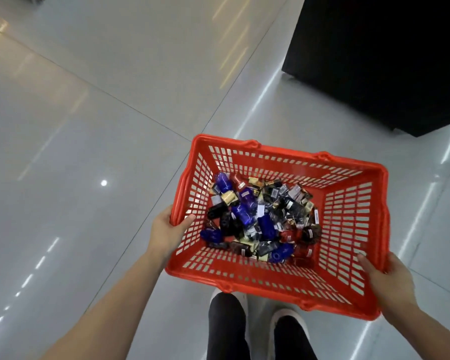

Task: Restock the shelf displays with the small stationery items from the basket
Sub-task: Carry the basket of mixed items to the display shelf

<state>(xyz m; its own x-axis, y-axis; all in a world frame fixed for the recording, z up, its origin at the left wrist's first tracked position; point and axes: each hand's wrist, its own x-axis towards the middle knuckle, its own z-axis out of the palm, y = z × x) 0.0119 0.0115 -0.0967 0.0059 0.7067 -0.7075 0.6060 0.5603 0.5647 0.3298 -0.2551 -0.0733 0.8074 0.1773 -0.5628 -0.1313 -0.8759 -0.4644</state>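
Basket (283,278): red, lower centre of frame, held off floor.
L hand (168,229): grasps left rim.
R hand (389,279): grasps right rim.
Items (260,219): small packs, prob. stationery, piled inside.

No text can be read; the labels on the small items (260,219) are too blurred.

Even, bright overhead light; streaks and one round spot of glare shine on the glossy floor (89,113). Tile lines bow at the edges. The dark block (379,61) shows no detail.
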